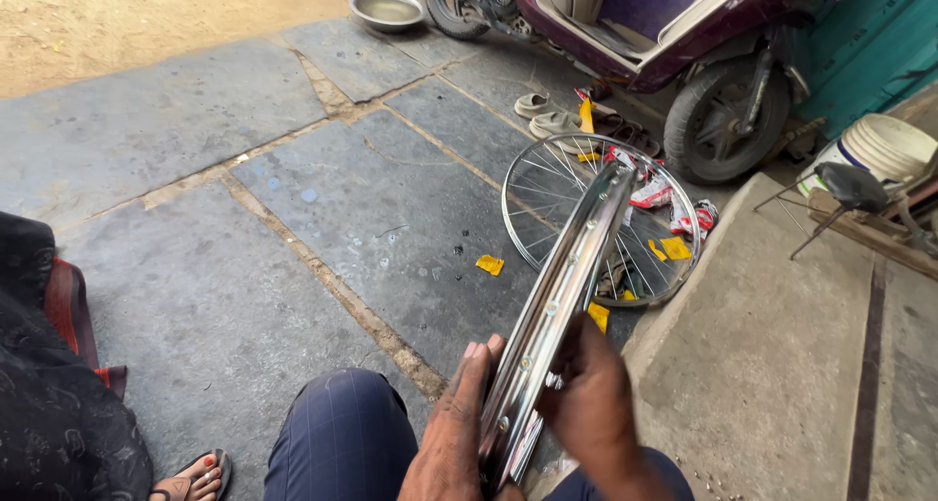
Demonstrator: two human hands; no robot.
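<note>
Down low is a knee in dark blue trousers (342, 437). Just past it, the left hand (454, 433) lies flat against one side of a shiny metal wheel rim (562, 296), fingers straight. The right hand (591, 403) is curled on the other side, and its fingers pinch a small part at the rim. The rim is thin, smooth and curved, standing on its edge and tilted away. Behind it, a round wheel with thin wire spokes (547, 193) lies flat on the rough grey stone floor (293, 169), with yellow scraps (490, 264) near. Further off stand a purple scooter (664, 32) and a round metal bowl (387, 9).
</note>
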